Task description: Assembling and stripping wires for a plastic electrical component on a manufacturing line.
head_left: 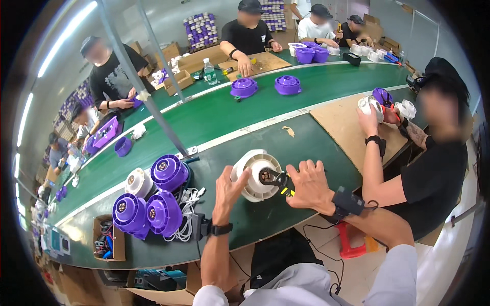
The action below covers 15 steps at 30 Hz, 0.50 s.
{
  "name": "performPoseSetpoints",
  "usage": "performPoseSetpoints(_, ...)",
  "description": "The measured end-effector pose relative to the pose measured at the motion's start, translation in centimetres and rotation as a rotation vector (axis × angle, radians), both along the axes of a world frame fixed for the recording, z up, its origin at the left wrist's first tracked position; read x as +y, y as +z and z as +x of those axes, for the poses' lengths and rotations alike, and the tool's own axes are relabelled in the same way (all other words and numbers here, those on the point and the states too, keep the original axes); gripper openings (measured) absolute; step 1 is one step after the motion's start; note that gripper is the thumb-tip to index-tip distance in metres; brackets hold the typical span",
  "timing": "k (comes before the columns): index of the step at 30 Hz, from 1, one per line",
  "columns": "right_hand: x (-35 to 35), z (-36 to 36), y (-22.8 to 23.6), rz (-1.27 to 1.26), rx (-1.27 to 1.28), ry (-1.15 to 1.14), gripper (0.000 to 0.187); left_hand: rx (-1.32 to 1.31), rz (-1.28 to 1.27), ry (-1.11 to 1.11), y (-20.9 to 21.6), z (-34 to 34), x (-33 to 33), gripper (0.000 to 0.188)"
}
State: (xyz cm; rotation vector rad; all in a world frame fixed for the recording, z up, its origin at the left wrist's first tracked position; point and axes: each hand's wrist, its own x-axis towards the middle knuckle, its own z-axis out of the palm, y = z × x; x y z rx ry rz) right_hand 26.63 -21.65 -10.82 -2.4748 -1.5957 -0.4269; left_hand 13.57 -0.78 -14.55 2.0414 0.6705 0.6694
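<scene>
In front of me a white round ribbed housing (253,190) rests on the green bench, its hub facing up. My left hand (228,191) grips its left rim, the thumb lying over the edge. In my right hand (310,187) is a pair of pliers (279,179) with black and yellow-green handles, closed in my fingers. The jaws reach the dark opening in the middle of the hub; what they touch inside is too small to tell.
Left of me are three purple housings (167,172), a white one (138,182), white cables (188,214) and a cardboard box (118,245) of small parts. Ahead, a green conveyor (214,115) carries purple housings (287,85). A co-worker (434,168) works at a board (339,122) on the right.
</scene>
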Motion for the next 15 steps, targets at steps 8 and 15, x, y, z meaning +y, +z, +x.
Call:
performPoseSetpoints(8, -0.4, -0.7, 1.4, 0.019, -0.108, -0.035, 0.053, -0.231, -0.08, 0.146, -0.7, 1.4, -2.8, 0.045)
performPoseSetpoints(15, -0.4, -0.3, 1.5, -0.041, 0.101, -0.086, 0.044, -0.309, -0.048, 0.135, -1.3, 1.5, -3.2, 0.042)
